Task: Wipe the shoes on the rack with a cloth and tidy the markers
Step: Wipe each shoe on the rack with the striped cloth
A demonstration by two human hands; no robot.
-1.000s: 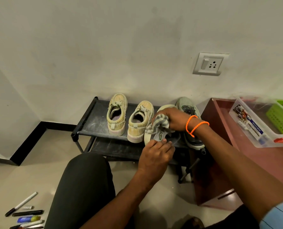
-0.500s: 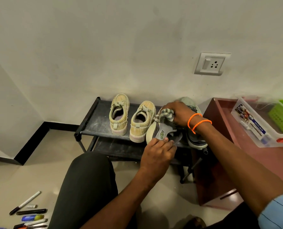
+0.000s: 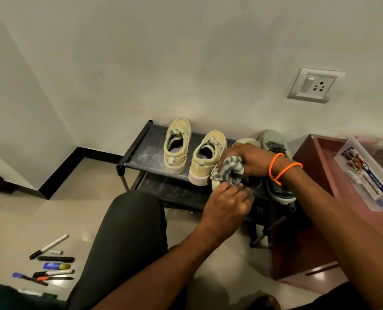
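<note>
Head view, near to far: markers [image 3: 49, 264] scattered on floor [image 3: 18, 220] at lower left, beside bent knee [image 3: 132, 220]. Left hand [image 3: 227, 205] curled around heel of grey shoe [image 3: 241, 142], pinching it at front edge of rack [image 3: 145, 157]. Right hand [image 3: 250, 161] clutching striped cloth [image 3: 227, 170], pressed onto same shoe. 2 tan shoes [image 3: 195, 153] on top shelf, left of it. Wall socket [image 3: 313, 86] beyond.
</note>
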